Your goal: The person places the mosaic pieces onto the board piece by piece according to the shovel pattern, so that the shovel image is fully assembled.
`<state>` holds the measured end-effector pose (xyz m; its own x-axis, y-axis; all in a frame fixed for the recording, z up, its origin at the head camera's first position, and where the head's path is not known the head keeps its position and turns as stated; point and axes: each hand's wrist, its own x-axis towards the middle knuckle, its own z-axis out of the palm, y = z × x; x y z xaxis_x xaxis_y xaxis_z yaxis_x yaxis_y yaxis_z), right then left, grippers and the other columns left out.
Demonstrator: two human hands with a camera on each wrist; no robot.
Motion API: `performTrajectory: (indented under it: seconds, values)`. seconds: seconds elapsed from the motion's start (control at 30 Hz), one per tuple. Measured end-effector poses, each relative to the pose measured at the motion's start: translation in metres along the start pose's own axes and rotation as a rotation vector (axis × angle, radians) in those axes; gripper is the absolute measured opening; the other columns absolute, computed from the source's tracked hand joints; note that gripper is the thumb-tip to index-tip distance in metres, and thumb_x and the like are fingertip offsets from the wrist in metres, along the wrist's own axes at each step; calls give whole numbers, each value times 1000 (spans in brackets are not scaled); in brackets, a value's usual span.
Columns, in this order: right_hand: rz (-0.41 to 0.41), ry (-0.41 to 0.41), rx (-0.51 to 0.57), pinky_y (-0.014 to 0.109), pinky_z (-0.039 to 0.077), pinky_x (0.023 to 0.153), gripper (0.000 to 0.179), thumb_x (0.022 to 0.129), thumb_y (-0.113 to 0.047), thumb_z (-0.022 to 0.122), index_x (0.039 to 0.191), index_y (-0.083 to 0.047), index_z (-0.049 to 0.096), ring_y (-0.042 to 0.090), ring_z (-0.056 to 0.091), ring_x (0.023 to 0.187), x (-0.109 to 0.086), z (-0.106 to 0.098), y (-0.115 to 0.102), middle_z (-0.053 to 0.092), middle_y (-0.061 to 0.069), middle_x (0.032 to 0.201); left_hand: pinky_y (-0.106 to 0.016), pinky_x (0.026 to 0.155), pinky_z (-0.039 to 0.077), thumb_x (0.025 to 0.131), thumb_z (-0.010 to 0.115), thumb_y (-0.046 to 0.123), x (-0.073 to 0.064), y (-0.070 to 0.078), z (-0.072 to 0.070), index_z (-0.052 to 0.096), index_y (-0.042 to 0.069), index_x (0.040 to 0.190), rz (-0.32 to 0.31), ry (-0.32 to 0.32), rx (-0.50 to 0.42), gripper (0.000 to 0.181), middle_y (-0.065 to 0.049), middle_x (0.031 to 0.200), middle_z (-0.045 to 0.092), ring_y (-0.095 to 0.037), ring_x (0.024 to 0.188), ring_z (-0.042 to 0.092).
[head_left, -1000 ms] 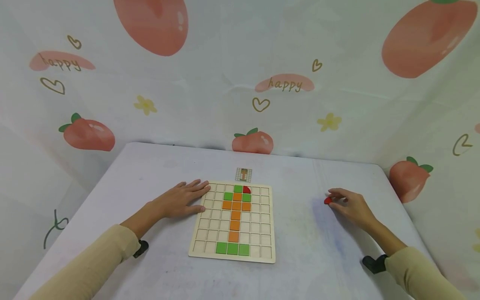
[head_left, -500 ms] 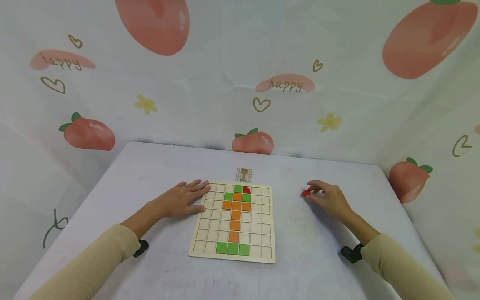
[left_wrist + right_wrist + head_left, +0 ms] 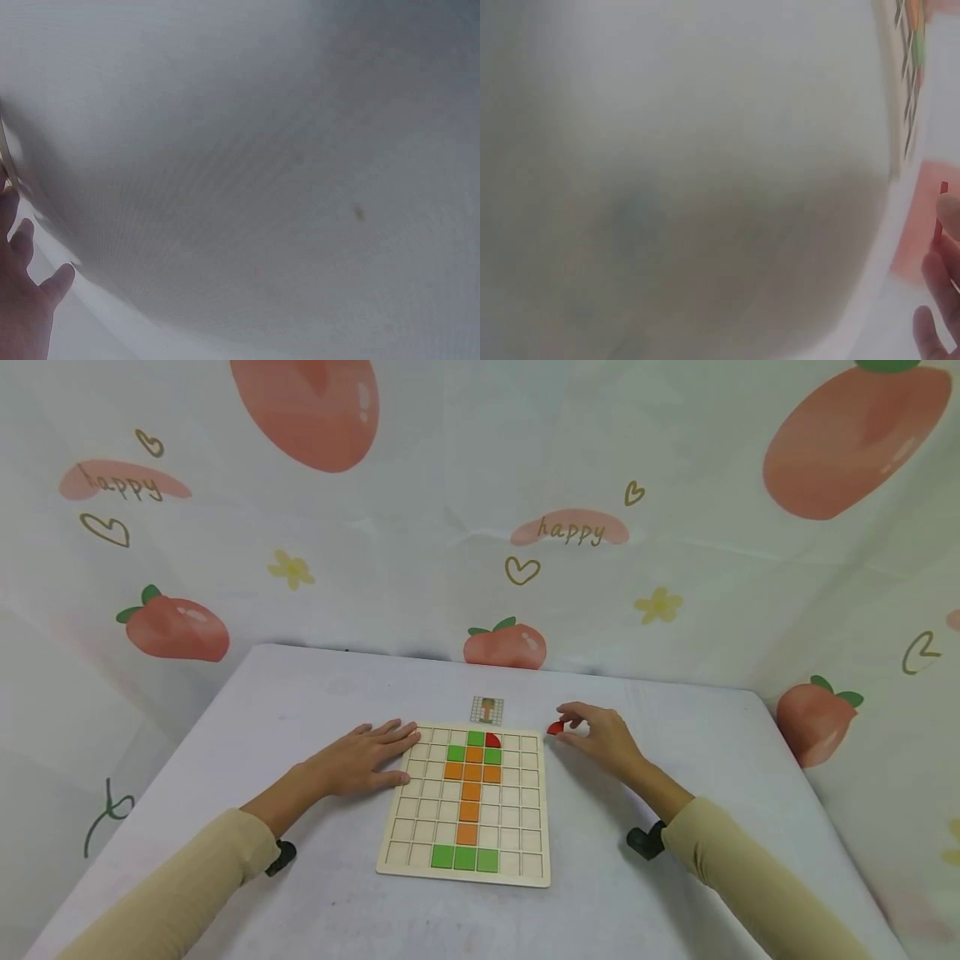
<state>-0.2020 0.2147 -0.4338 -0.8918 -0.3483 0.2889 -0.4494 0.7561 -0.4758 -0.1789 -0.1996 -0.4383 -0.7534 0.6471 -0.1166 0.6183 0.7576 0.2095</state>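
My right hand [image 3: 602,739] pinches a red quarter-circle tile [image 3: 555,727] between thumb and fingertips, just off the top right corner of the wooden grid board [image 3: 519,814]. In the right wrist view the tile [image 3: 942,214] shows edge-on in the fingers. My left hand [image 3: 360,760] lies with fingers spread, its fingertips on the board's upper left edge. Orange squares [image 3: 469,792] form a column and a crossbar on the board. Green squares [image 3: 465,858] line the bottom row, with several more near the top. Another red quarter-circle tile [image 3: 492,741] sits in the top row beside a green square.
A small picture card [image 3: 487,710] with a gridded pattern lies behind the board. The white table [image 3: 337,893] ends at a fabric backdrop [image 3: 420,560] printed with peaches. Dark straps [image 3: 647,841] sit at both wrists.
My right hand has moved left across the table with the red tile, from well right of the board to beside its top right corner. The left hand and the board stay put.
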Motion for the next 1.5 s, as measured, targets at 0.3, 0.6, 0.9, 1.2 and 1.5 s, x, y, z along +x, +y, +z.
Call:
performTrajectory:
  seconds: [0.3, 0.6, 0.9, 1.2, 1.5]
  values:
    - [-8, -89, 17, 39, 53, 85, 40, 87, -16, 79, 124, -6, 67, 20, 63, 93, 22, 30, -39, 74, 4, 106, -62, 113, 25, 98, 50, 59, -1, -2, 1, 31, 15, 157, 0, 2, 8, 76, -3, 163, 27, -34, 149, 25]
    - [-70, -114, 43, 41, 51, 87, 39, 87, -17, 79, 123, -6, 68, 18, 64, 90, 36, 45, -61, 74, 2, 103, -62, 113, 26, 98, 52, 57, 0, 0, -1, 32, 15, 157, 5, 5, 1, 75, -4, 163, 28, -34, 148, 25]
    - [-116, -140, 57, 38, 53, 86, 37, 88, -16, 78, 122, -5, 68, 17, 65, 90, 46, 60, -79, 74, 2, 104, -63, 113, 26, 97, 52, 57, 0, -1, 1, 33, 15, 157, 9, 6, 4, 76, -4, 163, 28, -35, 148, 26]
    - [-137, -167, 81, 34, 55, 84, 34, 89, -13, 77, 121, -3, 68, 19, 66, 92, 51, 72, -91, 73, 5, 105, -63, 113, 26, 97, 51, 58, 1, -1, 0, 32, 16, 157, 5, 4, -3, 76, -4, 163, 27, -35, 148, 25]
    - [-87, -200, 72, 34, 54, 88, 34, 91, -16, 75, 122, -6, 67, 18, 67, 96, 53, 83, -96, 72, 4, 108, -64, 112, 26, 97, 51, 58, 1, -1, 0, 32, 15, 157, 2, -1, -7, 76, -5, 163, 27, -35, 148, 25]
